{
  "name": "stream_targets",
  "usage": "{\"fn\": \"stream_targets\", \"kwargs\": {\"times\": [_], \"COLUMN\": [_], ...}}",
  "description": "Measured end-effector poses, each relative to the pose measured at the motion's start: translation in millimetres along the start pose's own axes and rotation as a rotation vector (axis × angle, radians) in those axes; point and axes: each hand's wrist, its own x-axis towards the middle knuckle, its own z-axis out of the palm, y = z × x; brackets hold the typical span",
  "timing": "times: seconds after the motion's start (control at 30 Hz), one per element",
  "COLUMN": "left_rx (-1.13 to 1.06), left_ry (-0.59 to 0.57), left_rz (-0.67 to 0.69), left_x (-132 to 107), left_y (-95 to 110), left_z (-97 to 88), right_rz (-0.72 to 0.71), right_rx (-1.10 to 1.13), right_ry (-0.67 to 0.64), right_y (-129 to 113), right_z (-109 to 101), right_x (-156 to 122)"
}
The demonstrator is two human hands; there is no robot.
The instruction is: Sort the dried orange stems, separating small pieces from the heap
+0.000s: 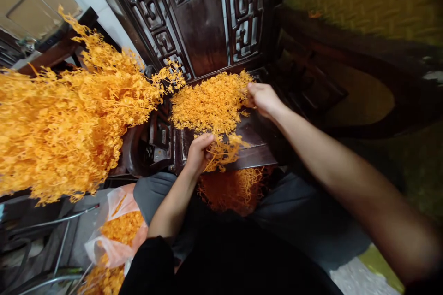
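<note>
My left hand (200, 153) is closed around the stem end of an orange sprig (224, 151), whose thin branching tips spread to the right over the dark wooden seat (254, 140). Farther back on the seat lies a pile of small orange sprigs (211, 101). At that pile's right edge, my right hand (263, 98) has its fingers pinched together. Whatever those fingers hold is mostly hidden, though orange strands show beside the fingertips.
A large orange heap (79, 115) rises at the left beside the seat. Orange pieces fill a pinkish plastic bag (117, 251) at lower left. More orange strands (235, 189) hang between my knees. A carved wooden chair back (204, 32) stands behind the pile.
</note>
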Motion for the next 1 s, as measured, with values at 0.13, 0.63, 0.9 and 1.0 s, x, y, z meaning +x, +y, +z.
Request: {"fn": "stream_targets", "kwargs": {"times": [0.13, 0.63, 0.9, 1.0], "left_rx": [-0.027, 0.045, 0.029, 0.024], "left_ry": [-0.036, -0.006, 0.015, -0.008], "left_rz": [-0.002, 0.027, 0.105, 0.096], "left_x": [7, 10, 15, 16], "left_y": [-2, -3, 0, -3], "left_z": [2.9, -3.3, -9.3, -9.2], "right_rz": [0.335, 0.275, 0.099, 0.087], "right_rx": [0.363, 0.454, 0.215, 0.176], "right_ry": [-0.196, -0.372, -0.584, -0.660], "right_y": [-22, -47, -40, -39], "right_z": [29, 27, 40, 52], "right_x": [-39, -63, -87, -97]}}
